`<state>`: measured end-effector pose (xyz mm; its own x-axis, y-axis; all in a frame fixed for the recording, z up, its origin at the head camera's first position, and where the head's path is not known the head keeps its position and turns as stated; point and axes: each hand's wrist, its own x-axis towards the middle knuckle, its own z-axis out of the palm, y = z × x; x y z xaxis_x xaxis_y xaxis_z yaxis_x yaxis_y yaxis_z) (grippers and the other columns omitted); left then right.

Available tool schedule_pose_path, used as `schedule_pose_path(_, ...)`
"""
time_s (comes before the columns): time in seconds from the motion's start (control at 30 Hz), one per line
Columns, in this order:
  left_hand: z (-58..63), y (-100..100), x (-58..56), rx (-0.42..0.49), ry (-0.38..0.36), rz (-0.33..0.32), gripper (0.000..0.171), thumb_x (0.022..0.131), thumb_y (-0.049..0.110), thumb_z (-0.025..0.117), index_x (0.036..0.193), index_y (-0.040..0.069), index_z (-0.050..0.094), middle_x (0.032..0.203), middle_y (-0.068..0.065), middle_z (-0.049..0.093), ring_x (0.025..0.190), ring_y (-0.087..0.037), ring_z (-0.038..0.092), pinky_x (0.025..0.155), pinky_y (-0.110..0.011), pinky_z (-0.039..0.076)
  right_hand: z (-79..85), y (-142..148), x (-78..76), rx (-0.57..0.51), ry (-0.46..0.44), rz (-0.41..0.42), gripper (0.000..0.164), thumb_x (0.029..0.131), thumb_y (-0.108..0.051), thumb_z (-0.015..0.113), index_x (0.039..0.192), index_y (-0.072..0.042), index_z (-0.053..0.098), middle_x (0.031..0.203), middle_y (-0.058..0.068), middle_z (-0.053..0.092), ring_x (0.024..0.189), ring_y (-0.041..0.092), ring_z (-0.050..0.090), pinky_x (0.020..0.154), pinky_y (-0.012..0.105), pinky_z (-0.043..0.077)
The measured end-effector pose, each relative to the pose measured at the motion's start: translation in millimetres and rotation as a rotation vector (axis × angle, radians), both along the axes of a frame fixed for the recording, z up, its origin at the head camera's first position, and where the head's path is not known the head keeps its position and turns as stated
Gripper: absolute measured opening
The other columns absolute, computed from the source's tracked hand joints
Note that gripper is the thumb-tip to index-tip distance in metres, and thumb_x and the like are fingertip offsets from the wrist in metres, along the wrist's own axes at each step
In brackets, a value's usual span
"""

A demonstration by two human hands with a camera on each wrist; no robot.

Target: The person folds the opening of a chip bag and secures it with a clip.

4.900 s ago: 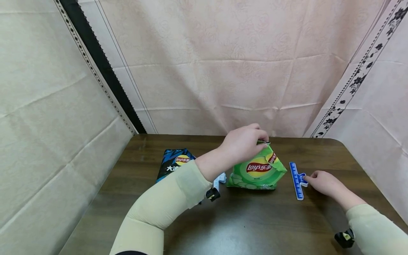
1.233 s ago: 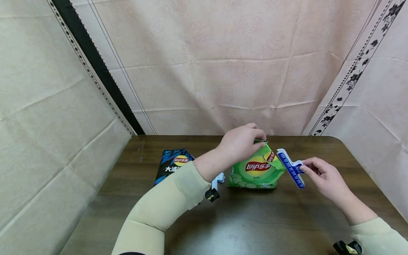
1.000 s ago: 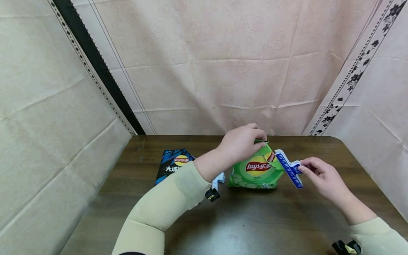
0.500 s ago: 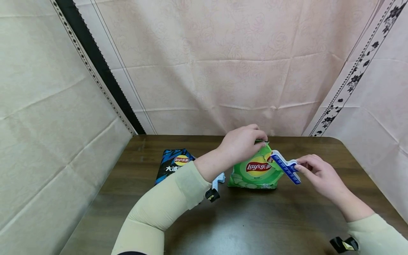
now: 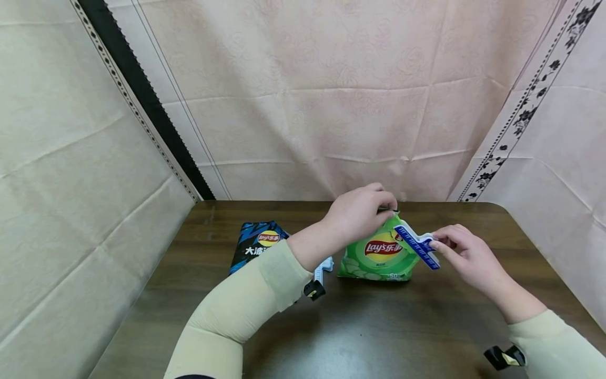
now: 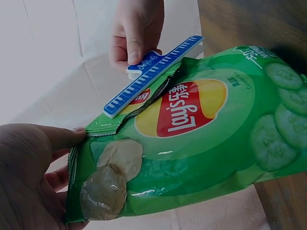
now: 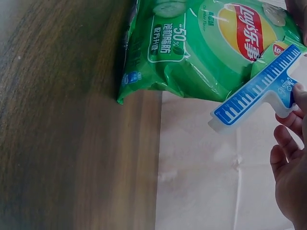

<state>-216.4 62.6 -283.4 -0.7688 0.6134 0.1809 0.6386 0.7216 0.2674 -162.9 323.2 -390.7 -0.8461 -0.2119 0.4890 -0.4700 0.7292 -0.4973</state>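
A green Lay's chip bag (image 5: 376, 267) stands on the table, its top corner pinched between the thumb and fingers of my left hand (image 5: 357, 213). In the left wrist view, the torn top of the bag is folded over into a flap (image 6: 103, 125). My right hand (image 5: 473, 259) pinches a blue and white bag clip (image 5: 417, 246) by its handle, between thumb and forefinger. The clip's long bar, printed with piano keys, lies slanted along the folded edge, as the left wrist view shows. Its lower end sticks out past the bag's right side in the head view.
Left of the green bag lies a black and blue Lay's bag (image 5: 258, 245), partly covered by my left forearm. A light blue clip (image 5: 324, 267) shows beside that sleeve. Pale cloth (image 5: 331, 126) hangs behind the wooden table (image 5: 379, 337).
My right hand has picked the blue clip up from the table and carried it left, up to the folded edge of the green bag. The left hand has kept its hold on the bag's top.
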Motion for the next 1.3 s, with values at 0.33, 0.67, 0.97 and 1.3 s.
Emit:
schedule_pose_path(0.33, 1.5, 1.6, 0.4, -0.021, 0.013, -0.009, 0.013, 0.098, 0.039, 0.061, 0.105, 0.031, 0.069, 0.102, 0.013, 0.056, 0.083, -0.002, 0.055, 0.07, -0.019, 0.046, 7.8, -11.0, -4.7, 0.007, -0.007, 0.002, 0.006, 0.097, -0.013, 0.066, 0.102, -0.013, 0.068, 0.095, -0.002, 0.058, 0.08, 0.005, 0.05, 0.066, 0.016, 0.045)
schedule_pose_path(0.67, 2.7, 2.0, 0.7, -0.023, 0.017, -0.001, 0.015, 0.099, 0.039, 0.059, 0.104, 0.032, 0.071, 0.102, 0.013, 0.056, 0.082, -0.002, 0.055, 0.068, -0.019, 0.046, 11.9, -17.4, -6.7, -0.015, 0.01, -0.003, 0.008, 0.097, -0.013, 0.065, 0.104, -0.013, 0.069, 0.094, -0.003, 0.058, 0.081, 0.004, 0.05, 0.066, 0.017, 0.042)
schedule_pose_path(0.97, 2.7, 3.0, 1.0, -0.013, 0.02, -0.003, 0.014, 0.099, 0.039, 0.06, 0.104, 0.031, 0.07, 0.102, 0.013, 0.056, 0.083, -0.002, 0.055, 0.07, -0.018, 0.046, 11.4, -20.0, -7.4, -0.036, 0.019, -0.014, 0.009, 0.096, -0.014, 0.066, 0.105, -0.012, 0.069, 0.094, -0.003, 0.059, 0.083, 0.004, 0.049, 0.068, 0.016, 0.041)
schedule_pose_path(1.3, 2.8, 5.4, 1.7, 0.002, 0.007, 0.015, 0.01, 0.099, 0.038, 0.06, 0.098, 0.031, 0.067, 0.101, 0.013, 0.056, 0.081, -0.003, 0.055, 0.068, -0.019, 0.046, 10.9, -24.8, -5.8, -0.07, 0.038, -0.023, 0.013, 0.094, -0.01, 0.068, 0.107, -0.009, 0.069, 0.093, -0.001, 0.06, 0.083, 0.003, 0.049, 0.069, 0.014, 0.04)
